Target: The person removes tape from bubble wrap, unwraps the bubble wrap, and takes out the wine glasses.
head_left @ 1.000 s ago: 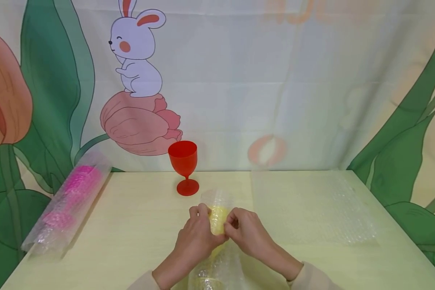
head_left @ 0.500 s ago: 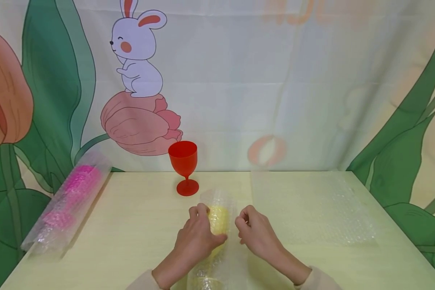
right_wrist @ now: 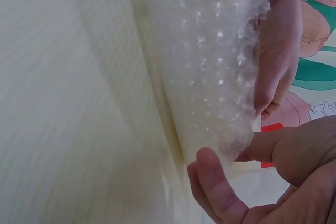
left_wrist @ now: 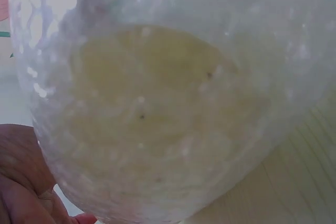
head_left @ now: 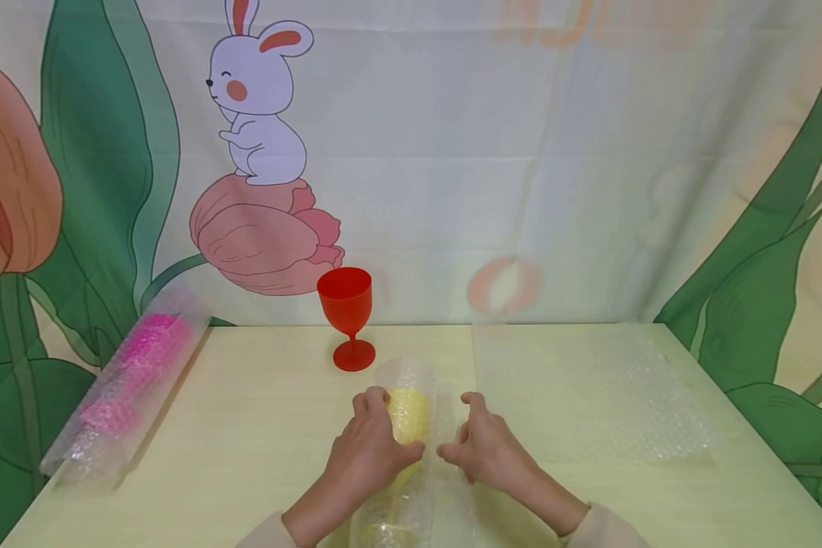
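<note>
Bundle (head_left: 410,416), one, yellow, gripped by left hand (head_left: 368,449), right hand (head_left: 492,450) spread beside it, one red goblet (head_left: 345,303) near tabletop's (head_left: 260,418) far edge.

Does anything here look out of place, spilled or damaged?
Nothing looks spilled or damaged. The one oddity is the pink bundle: it lies along the table's left edge and seems to jut past it, as if it might slip off. The yellow bundle in the left hand looks fine.

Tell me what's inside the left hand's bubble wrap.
A yellow object shows through the bubble wrap. The left hand and the wrap's cloudiness hide its full outline.
</note>
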The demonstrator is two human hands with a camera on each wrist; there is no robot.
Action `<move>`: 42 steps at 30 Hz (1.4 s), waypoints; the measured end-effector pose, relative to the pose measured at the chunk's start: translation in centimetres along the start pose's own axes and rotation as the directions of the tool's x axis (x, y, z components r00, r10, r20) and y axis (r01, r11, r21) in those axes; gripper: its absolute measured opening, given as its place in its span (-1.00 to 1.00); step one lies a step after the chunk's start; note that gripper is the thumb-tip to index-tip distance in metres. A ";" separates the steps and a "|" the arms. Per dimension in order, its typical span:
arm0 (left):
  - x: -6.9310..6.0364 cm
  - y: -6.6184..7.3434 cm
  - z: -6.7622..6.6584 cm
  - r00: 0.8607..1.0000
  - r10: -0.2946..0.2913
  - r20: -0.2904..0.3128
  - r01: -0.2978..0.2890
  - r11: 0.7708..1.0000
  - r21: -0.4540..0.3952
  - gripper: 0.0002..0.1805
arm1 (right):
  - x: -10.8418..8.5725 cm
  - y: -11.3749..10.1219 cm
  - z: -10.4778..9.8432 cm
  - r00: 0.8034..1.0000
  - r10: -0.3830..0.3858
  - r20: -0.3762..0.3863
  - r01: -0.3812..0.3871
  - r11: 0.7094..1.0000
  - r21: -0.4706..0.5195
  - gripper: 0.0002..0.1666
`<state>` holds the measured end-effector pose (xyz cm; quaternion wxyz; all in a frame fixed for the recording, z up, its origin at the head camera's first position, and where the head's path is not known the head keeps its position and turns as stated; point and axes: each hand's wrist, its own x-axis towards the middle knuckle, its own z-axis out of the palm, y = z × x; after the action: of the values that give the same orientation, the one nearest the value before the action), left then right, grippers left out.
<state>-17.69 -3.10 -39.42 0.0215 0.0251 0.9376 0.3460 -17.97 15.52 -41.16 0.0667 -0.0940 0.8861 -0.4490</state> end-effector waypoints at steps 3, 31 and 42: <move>-0.1 -0.1 0.0 1.000 -0.013 0.006 0.013 1.000 -0.025 -0.14 | 0.1 0.4 0.0 0.999 -0.021 0.040 0.021 1.000 0.019 -0.04; -1.0 0.0 -0.3 0.986 0.165 0.022 -0.165 0.951 0.260 -0.63 | 0.1 0.4 0.4 0.986 -0.093 0.135 0.103 0.993 -0.066 -0.85; -0.7 -0.8 -0.6 0.990 0.137 0.030 -0.141 0.966 0.215 -0.37 | 0.4 1.0 0.4 0.988 -0.110 0.106 0.124 0.982 -0.140 -0.82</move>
<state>-17.03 -4.14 -39.41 0.0014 0.0956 0.9655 0.2423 -18.38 15.64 -42.24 0.0764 -0.1726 0.9052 -0.3809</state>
